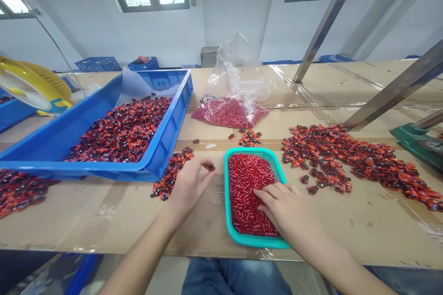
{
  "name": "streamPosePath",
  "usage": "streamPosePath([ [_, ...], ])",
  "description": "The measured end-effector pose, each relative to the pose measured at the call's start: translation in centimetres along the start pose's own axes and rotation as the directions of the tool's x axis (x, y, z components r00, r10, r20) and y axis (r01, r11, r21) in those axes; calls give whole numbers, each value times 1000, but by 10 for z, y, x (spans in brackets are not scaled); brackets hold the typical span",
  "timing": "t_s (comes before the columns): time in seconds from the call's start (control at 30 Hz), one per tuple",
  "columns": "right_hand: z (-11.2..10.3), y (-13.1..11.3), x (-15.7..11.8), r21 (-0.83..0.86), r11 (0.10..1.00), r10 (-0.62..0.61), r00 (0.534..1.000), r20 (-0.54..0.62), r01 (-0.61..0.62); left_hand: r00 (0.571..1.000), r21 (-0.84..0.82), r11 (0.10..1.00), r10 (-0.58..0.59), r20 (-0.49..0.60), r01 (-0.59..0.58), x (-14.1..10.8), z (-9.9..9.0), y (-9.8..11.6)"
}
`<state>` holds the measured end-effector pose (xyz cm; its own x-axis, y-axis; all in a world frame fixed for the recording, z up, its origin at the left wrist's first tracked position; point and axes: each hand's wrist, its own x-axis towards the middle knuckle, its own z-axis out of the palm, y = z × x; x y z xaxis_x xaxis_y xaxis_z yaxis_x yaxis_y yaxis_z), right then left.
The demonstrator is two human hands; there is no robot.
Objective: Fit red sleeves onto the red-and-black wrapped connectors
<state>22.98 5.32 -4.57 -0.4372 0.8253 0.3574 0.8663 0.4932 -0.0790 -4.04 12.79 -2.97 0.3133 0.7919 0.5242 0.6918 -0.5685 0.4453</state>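
My left hand (190, 183) is closed in a pinch on a small black-and-orange plastic part (209, 166), held just left of the green basket (227, 203). The basket is filled with short red tubes (247, 179). Over its right side reaches my right hand (282, 205), fingers bent and close together, with the tips down among the tubes. A red tube seems to be at those fingertips, partly hidden by them. Under and beside my left hand lies a small pile of black-and-orange parts (168, 179).
A large blue bin (114, 168) of similar parts stands at the left, near a yellow fan (38, 85). Behind the basket lies a clear plastic bag (230, 110) of red tubes. A long heap of parts (346, 156) spreads to the right, near slanted metal posts (394, 85).
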Motion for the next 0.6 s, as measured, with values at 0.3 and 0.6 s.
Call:
streamPosePath([
  [0.3,-8,-4,4,104,993,54,999,7,-54,989,-383,924,-66,-130,11,-58,-7,58],
  [0.6,-55,-52,7,861,508,200,974,-105,-11,982,-603,795,-53,-181,-68,-62,-8,82],
])
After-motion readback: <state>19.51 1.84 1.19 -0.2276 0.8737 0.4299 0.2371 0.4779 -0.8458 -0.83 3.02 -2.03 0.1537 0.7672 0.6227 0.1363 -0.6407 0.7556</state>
